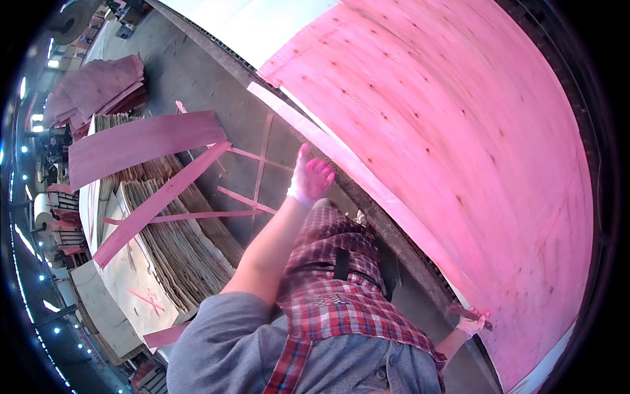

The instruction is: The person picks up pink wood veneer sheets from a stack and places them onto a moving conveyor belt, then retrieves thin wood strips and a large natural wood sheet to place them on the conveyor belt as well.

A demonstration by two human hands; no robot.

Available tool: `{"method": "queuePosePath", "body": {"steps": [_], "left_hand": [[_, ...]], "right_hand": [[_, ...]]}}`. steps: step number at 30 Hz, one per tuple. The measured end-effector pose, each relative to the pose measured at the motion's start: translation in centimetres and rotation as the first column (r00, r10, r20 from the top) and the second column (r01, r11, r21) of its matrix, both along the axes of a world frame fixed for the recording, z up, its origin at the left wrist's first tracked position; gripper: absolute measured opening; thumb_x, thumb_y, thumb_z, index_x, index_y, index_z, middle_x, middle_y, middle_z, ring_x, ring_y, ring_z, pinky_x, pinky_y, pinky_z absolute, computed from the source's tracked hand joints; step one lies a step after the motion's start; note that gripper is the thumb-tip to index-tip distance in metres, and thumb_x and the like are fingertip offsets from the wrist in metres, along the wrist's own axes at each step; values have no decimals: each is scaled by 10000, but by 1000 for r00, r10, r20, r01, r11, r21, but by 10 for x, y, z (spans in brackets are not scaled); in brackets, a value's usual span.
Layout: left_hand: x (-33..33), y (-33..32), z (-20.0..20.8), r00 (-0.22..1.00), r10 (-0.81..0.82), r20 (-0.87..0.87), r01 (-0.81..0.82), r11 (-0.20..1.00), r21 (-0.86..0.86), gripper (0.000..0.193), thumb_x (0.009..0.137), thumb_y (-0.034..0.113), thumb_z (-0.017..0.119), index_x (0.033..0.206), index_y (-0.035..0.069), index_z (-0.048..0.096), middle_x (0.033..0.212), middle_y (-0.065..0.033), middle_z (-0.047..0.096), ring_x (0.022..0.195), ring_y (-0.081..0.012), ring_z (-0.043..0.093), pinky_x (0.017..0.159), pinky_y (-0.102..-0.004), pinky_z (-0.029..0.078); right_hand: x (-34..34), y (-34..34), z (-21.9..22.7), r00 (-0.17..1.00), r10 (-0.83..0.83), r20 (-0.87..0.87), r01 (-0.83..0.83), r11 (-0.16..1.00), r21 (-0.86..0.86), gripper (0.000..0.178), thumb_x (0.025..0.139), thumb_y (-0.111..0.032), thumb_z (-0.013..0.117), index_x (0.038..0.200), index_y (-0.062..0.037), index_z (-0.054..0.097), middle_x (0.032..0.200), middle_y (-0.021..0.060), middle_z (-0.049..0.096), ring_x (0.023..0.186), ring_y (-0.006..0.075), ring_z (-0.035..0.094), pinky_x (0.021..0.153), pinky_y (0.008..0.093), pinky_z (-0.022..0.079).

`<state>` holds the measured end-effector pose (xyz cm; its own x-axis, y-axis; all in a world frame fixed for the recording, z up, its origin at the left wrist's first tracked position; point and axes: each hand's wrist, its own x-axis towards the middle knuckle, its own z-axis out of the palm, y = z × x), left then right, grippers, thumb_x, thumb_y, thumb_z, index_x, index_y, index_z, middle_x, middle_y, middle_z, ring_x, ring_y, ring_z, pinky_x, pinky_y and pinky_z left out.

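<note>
A large pink-stained wood veneer sheet (426,144) with dark knots covers the long bench in front of me and to the right. Along its near edge lies a narrow pale-pink veneer strip (354,164). My left hand (312,177), in a white glove stained pink, is raised beside that strip, fingers stretched out and holding nothing. At the lower right, my right hand (471,324), also in a pink-stained glove, is closed around a narrow dark reddish-brown thing (462,310) at the sheet's edge. Its exact kind is too small to make out.
Tall veneer stacks (190,243) stand to my left. A wide pink offcut (144,146) and a long pink strip (164,203) lie across them. Thin strips (262,161) cross near the floor. Farther off is a pile of pinkish sheets (98,88). The bench's dark edge (387,226) runs close to me.
</note>
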<state>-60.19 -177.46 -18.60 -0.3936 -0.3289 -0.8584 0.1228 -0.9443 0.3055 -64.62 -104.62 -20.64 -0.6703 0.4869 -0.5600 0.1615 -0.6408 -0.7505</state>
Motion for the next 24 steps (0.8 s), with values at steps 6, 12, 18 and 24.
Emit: {"method": "queuePosePath", "body": {"steps": [6, 12, 18, 24], "left_hand": [[-48, 5, 32, 998, -63, -15, 51, 910, -411, 328, 831, 75, 564, 1125, 82, 419, 914, -42, 599, 765, -183, 591, 703, -335, 513], [-51, -22, -24, 949, -159, 273, 259, 884, -388, 259, 801, 9, 561, 1017, 100, 451, 889, -42, 610, 717, -184, 599, 671, -370, 530], [-59, -39, -32, 896, -286, 341, 422, 788, -448, 137, 790, 26, 560, 912, 80, 526, 880, -55, 623, 683, -199, 601, 679, -365, 528], [-84, -52, -31, 690, -468, 553, 698, 631, -337, 133, 809, 133, 597, 933, 86, 605, 871, -62, 629, 762, -246, 630, 681, -354, 517]], "right_hand": [[16, 11, -29, 976, 174, -134, -191, 973, -127, 222, 722, -170, 620, 944, -173, 616, 854, 7, 597, 786, 200, 563, 744, 388, 488], [17, -43, -41, 1000, -6, 10, 6, 999, -43, 207, 771, -180, 578, 969, -124, 598, 953, 34, 608, 899, 212, 571, 851, 402, 463], [17, -44, -51, 998, 20, 52, -19, 1000, -12, 203, 799, -156, 546, 998, -150, 583, 1019, 29, 589, 963, 201, 549, 874, 414, 446], [7, -76, -34, 998, 8, 56, -1, 991, -134, 61, 789, -90, 508, 787, -149, 525, 592, -16, 392, 573, 144, 408, 595, 316, 426]]}}
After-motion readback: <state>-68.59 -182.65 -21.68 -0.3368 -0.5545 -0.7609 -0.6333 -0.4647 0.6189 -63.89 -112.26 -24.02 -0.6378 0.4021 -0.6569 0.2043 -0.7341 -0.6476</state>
